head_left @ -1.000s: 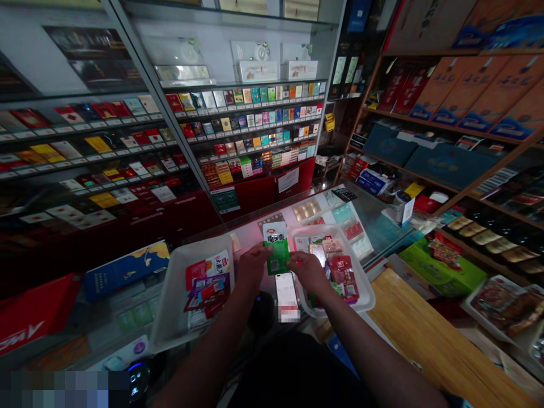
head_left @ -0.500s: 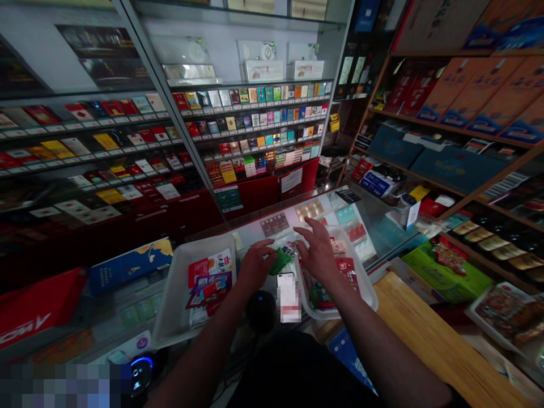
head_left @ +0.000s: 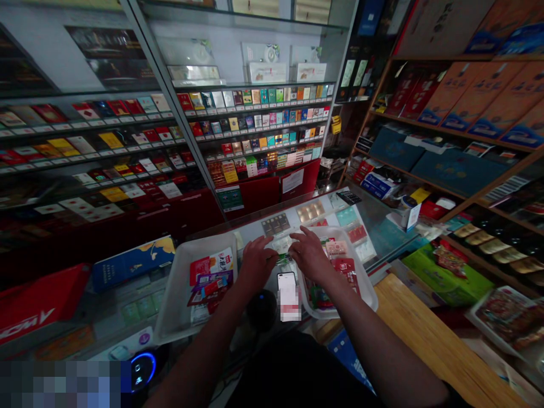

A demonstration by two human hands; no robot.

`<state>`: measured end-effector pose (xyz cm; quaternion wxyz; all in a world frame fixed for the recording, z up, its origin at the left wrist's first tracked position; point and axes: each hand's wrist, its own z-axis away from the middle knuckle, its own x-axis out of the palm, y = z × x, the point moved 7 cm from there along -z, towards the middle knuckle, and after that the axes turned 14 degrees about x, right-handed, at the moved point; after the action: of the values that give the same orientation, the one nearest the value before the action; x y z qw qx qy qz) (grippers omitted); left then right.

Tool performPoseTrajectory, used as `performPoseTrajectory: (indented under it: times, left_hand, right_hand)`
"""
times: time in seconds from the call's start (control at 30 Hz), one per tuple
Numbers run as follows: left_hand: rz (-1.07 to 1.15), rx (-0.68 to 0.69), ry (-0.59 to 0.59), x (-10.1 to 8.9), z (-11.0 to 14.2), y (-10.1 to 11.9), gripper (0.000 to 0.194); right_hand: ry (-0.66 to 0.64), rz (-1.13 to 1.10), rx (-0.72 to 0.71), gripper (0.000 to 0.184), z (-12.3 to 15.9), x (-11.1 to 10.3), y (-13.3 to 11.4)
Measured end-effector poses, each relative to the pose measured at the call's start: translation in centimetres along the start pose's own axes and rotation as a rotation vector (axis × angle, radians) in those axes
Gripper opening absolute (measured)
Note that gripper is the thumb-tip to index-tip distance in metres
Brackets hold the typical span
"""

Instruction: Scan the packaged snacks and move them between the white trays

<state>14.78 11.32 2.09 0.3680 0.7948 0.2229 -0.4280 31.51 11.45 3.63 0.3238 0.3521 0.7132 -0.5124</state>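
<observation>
The left hand (head_left: 257, 263) and right hand (head_left: 312, 256) pinch a green packet (head_left: 283, 258), seen nearly edge-on, above the glass counter (head_left: 380, 224), just beyond a phone (head_left: 287, 283) towards its near edge. 2 white trays (head_left: 170, 289) of packets flank them. A calculator (head_left: 349, 196) lies by the counter's far edge. Beyond, glass-fronted shelves (head_left: 255, 101) hold small boxes; rightward, wooden shelving (head_left: 451, 128) carries orange cartons (head_left: 493, 93).

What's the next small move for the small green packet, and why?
Probably tilt the small green packet face-up toward the camera. It shows only as a narrow strip between the left hand and right hand, so its print can't be read from this view.
</observation>
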Motion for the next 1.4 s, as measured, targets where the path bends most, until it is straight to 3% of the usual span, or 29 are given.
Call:
performPoseTrajectory:
  times: [0.27, 0.5, 0.7, 0.87, 1.1, 1.23, 1.4]
  left_hand:
    - [0.019, -0.04, 0.061, -2.2, 3.6, -4.1, 0.02]
    - [0.061, -0.082, 0.042, -3.0, 4.9, -5.7, 0.022]
    - [0.204, -0.148, 0.004, -1.7, 5.6, -7.7, 0.023]
    - [0.189, -0.128, -0.074, 0.4, 6.2, -8.9, 0.023]
    - [0.115, -0.133, -0.153, 2.9, 7.2, -10.2, 0.021]
    - [0.077, -0.104, -0.158, 3.5, 7.4, -10.3, 0.018]
    - [0.036, -0.092, -0.191, 3.8, 7.2, -10.1, 0.023]
  right_hand:
    - [-0.015, -0.138, -0.011, 0.016, 0.1, 1.6, 1.4]
    - [-0.057, -0.157, 0.027, 0.015, -0.3, 3.6, 1.1]
    - [-0.173, -0.156, 0.112, 0.016, -1.0, 5.3, 1.7]
    - [-0.255, -0.098, 0.096, 0.024, -0.4, 7.0, 2.2]
    - [-0.259, -0.065, 0.084, 0.024, 0.8, 8.7, 3.3]
    - [-0.248, -0.002, 0.105, 0.019, 1.3, 9.2, 3.7]
    - [-0.236, 0.015, 0.094, 0.026, 1.4, 9.1, 3.6]
